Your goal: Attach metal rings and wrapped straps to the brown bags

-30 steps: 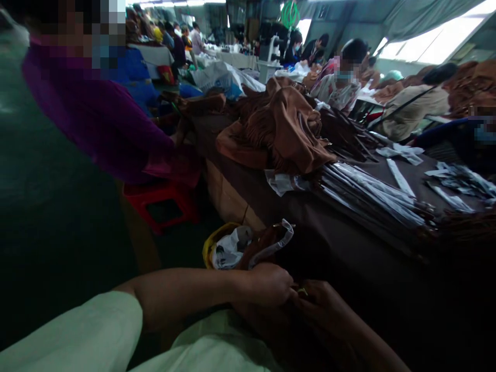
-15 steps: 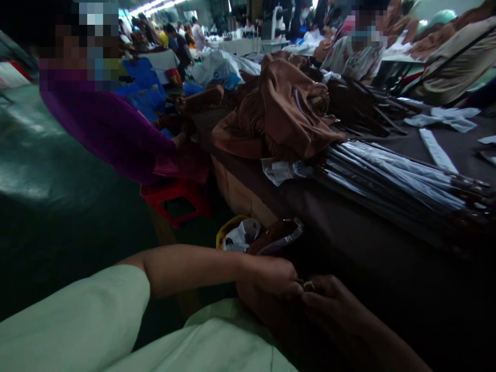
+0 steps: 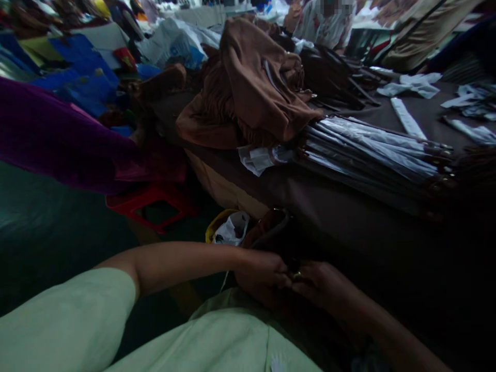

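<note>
On my lap rests a brown bag (image 3: pixel 251 289), mostly in deep shadow, its dark open top (image 3: pixel 271 227) facing the table side. My left hand (image 3: pixel 267 267) is closed, its fingertips pinching at the bag's edge. Close against it, my right hand (image 3: pixel 320 281) is also closed, thumb and fingers pressed together on the same spot. Between the two hands shows a small gold-coloured metal piece (image 3: pixel 297 275); its exact kind is too dark to make out. The part of the bag under my fingers is hidden.
A dark-covered table (image 3: pixel 310 191) bears a brown fringed suede bag (image 3: pixel 251 88), a row of straps in white wrapping (image 3: pixel 372 144) and paper scraps (image 3: pixel 411 85). Below its edge stands a yellow-rimmed container (image 3: pixel 211 230). A person in a purple sleeve (image 3: pixel 58 137) sits left on a red stool (image 3: pixel 155 204).
The view has tilted down and swung, so the table's things sit higher and further left. My hands stay together at the metal piece, slightly higher and left in view.
</note>
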{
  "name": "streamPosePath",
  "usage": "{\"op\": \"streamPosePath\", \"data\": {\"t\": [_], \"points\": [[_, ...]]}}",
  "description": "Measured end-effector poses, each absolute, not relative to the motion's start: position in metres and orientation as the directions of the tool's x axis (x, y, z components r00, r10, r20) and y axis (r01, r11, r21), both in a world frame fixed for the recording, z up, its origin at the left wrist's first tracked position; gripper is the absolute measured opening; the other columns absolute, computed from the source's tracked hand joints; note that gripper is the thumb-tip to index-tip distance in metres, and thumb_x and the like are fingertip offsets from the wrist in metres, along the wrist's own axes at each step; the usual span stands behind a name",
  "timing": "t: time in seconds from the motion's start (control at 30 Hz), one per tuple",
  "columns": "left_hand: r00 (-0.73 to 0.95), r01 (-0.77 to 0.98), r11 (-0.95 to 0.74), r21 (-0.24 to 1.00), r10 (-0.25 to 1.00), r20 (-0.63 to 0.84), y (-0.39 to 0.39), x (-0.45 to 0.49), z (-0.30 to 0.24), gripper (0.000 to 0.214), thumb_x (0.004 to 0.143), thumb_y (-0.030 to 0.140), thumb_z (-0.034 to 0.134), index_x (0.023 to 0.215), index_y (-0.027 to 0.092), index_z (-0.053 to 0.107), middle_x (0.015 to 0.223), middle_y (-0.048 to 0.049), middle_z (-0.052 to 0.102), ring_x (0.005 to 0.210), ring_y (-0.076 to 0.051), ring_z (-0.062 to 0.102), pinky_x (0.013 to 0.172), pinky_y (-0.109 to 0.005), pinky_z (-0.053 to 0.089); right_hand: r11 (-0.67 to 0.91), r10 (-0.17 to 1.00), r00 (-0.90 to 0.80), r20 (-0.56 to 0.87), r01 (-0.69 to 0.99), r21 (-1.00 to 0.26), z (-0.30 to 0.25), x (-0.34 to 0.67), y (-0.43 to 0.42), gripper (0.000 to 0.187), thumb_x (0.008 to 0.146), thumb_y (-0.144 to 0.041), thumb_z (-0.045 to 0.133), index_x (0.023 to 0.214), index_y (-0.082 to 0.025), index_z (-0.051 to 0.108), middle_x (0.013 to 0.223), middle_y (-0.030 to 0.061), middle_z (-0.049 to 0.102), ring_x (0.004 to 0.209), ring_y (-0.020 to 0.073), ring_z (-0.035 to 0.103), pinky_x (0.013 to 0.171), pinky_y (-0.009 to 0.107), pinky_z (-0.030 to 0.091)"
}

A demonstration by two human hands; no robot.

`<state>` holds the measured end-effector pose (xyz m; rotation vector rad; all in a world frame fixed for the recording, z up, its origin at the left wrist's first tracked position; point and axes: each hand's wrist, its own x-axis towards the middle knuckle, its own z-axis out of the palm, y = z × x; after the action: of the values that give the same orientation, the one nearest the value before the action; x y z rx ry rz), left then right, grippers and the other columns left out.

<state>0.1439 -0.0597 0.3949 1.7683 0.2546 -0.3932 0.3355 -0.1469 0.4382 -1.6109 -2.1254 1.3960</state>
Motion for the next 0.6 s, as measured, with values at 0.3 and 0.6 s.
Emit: {"op": "streamPosePath", "data": {"t": [0.3,0.6], "points": [[0.884,0.465,0.006,0.885,0.041,-0.465,-0.038,0.153,0.433,0.047,0.085,0.062,0.048,0.081,0.015,0.052,0.061,0.004,0.048,0.046,-0.006,0.042,0.041,-0.017,0.031,0.015,0.877,-0.369,-0.308,0.661,-0.75,0.454,0.343,-0.131,0.034,0.086,-0.047,0.059,0.079,-0.014,0.065,0.075,0.0014,0.061,0.067,0.0129,0.053,0.059,0.022,0.037],[0.867,0.482,0.022,0.876,0.132,-0.48,-0.051,0.158,0.436,0.047,0.085,0.058,0.049,0.078,0.013,0.055,0.053,0.0063,0.038,0.046,-0.005,0.032,0.042,-0.016,0.023,0.053,0.937,-0.304,-0.172,0.61,-0.791,0.465,0.359,-0.155,0.035,0.088,-0.036,0.06,0.118,-0.017,0.059,0.109,0.0079,0.066,0.095,0.02,0.061,0.079,0.028,0.044]]}}
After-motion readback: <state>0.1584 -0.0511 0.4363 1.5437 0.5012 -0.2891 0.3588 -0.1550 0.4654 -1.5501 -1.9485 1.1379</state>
